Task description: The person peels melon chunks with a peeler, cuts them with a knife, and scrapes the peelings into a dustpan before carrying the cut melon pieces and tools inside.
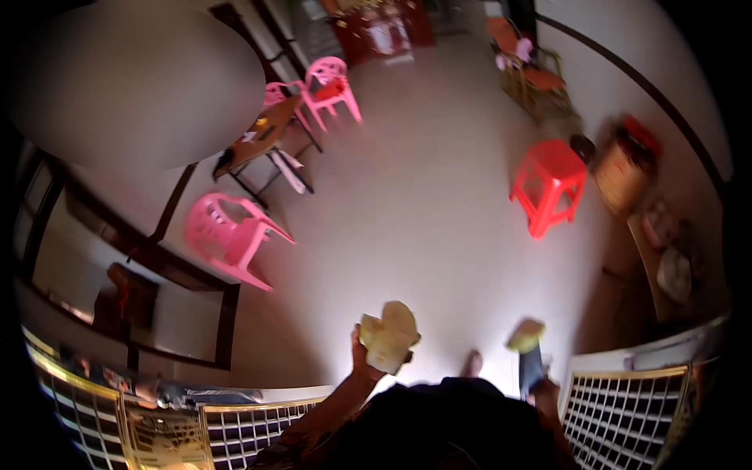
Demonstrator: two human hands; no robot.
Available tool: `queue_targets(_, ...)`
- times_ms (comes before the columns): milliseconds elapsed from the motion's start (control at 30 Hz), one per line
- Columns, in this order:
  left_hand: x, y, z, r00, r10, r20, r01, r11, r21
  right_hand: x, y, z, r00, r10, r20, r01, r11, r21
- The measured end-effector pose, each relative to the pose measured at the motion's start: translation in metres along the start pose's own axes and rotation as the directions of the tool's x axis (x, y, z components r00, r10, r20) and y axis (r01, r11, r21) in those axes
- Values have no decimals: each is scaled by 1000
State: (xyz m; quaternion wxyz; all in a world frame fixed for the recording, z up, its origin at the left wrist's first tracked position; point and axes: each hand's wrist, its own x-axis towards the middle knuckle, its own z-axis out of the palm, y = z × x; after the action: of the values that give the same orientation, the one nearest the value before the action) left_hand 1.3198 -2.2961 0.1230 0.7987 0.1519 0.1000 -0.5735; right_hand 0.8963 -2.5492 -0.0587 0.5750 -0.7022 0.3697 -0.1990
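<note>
My left hand (363, 362) is closed around a stack of pale yellow, rounded pieces (392, 339), held out in front of my body. My right hand (546, 392) is at the lower right, partly hidden behind dark clothing and blurred. Its fingers appear wrapped at the lower end of a long, dark grey, flat thing (531, 366), whose kind I cannot tell. At the far end of that thing sits a yellow-green piece (526, 335) with a brownish top. Below me, a foot (472, 364) shows on the floor between the hands.
Pink plastic armchairs (223, 233) and a folding table (270, 135) stand on the left. A red stool (552, 176) is on the right, near a tan box (623, 168) by the wall. Open gates with gold frames (634, 407) flank me. A wooden chair (533, 74) stands farther back.
</note>
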Motion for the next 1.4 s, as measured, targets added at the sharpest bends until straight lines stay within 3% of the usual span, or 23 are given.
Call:
queue_targets(33,15,5,6,1000,26,6,-27,999,32,47,-27,5,1000,-10,-19,11,996,94)
queue_targets(67,30,11,12,999,53,11,-53,997,63,88,-112,12,965,262,-5,-246,914,323)
queue_targets(133,56,17,37,990,140,31,-143,981,133,172,-118,16,986,157,60,-167,954,249)
queue_targets(167,74,24,42,987,163,8,-162,976,144,212,-145,28,985,168,43,-173,936,306)
queue_targets(233,111,39,54,957,206,-204,-188,977,103,288,-168,38,980,132,150,-178,921,348)
queue_targets(267,134,48,55,960,221,-172,-204,973,112,323,-180,49,982,128,141,-174,905,388)
queue_targets(433,255,107,56,952,267,-152,-238,953,185,471,-246,68,984,85,154,-117,970,212)
queue_targets(500,317,137,64,960,269,-76,-248,944,216,519,-252,69,974,196,117,-218,947,234)
queue_targets(600,401,191,112,972,212,-100,-181,951,251,566,-289,49,970,239,49,-243,961,134)
queue_targets(700,500,240,136,996,93,3,-92,977,194,616,-297,27,953,303,-18,-297,943,148)
queue_targets(733,536,257,148,998,62,13,-63,986,153,634,-316,25,917,396,-49,-376,899,225)
queue_targets(767,568,271,160,999,31,24,-34,993,112,650,-303,13,946,318,-55,-307,940,152)
queue_targets(833,632,295,190,990,-11,139,-8,991,134,680,-270,9,923,347,-165,-300,920,254)
queue_targets(933,727,323,216,987,-50,153,33,993,113,753,-268,-8,889,408,-208,-360,904,231)
queue_targets(1067,806,358,245,999,24,35,-32,971,235,875,-266,-6,876,456,-158,-396,866,305)
queue_targets(1100,822,371,262,989,82,-120,-29,920,390,920,-267,-9,885,443,-144,-379,866,327)
queue_targets(1133,844,373,289,974,156,-167,-49,856,514,961,-270,-10,908,404,-112,-358,886,294)
queue_targets(1167,864,379,301,962,162,-220,-38,876,481,1000,-273,-11,928,357,-107,-323,913,251)
queue_targets(1300,935,419,308,973,160,-166,-84,917,391,1141,-331,-4,939,342,-39,-325,917,230)
queue_targets(1400,1009,466,300,982,137,-134,-87,943,321,1248,-347,12,959,284,27,-276,901,335)
